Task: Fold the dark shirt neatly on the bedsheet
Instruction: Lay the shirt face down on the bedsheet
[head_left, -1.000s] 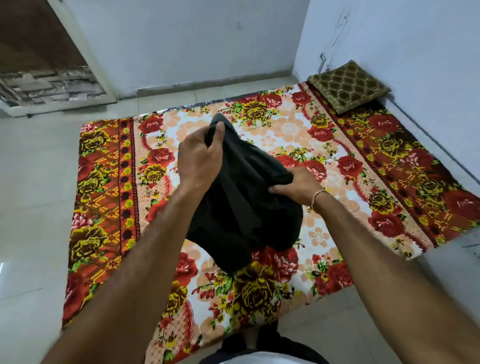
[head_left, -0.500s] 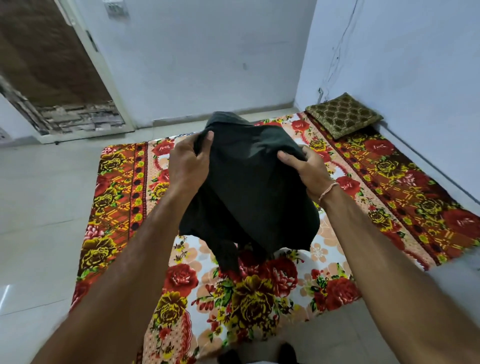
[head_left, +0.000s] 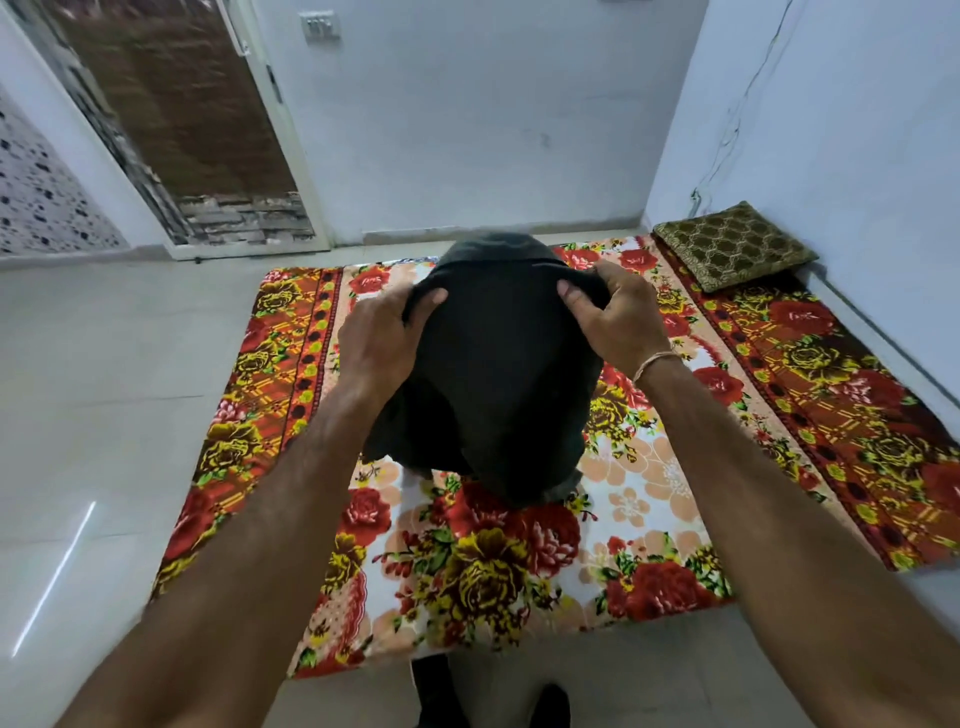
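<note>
Pale tiled floor (head_left: 104, 415) and white walls around, with one floral bedsheet (head_left: 493, 566) spread flat in reds, yellows and peach. Above it, held up in the air: one dark shirt (head_left: 493, 384), blackish-green, matte, bunched and unfolded, draped in soft rolls with the collar end humped at the top and the lower edge hanging loose just over the sheet's middle. Pinched at the upper left by the left hand (head_left: 379, 338), thumb in front, fingers curled behind the cloth. Pinched at the upper right by the right hand (head_left: 618, 317), closed on a fold the same way, with one thin thread band (head_left: 655, 362) at the wrist. Two bare forearms reaching in from the bottom corners. Farther out, one olive patterned cushion (head_left: 732, 244) on the sheet's far right corner against the wall, one open doorway (head_left: 208, 119) at the upper left, one switch plate (head_left: 320, 25) beside it.
</note>
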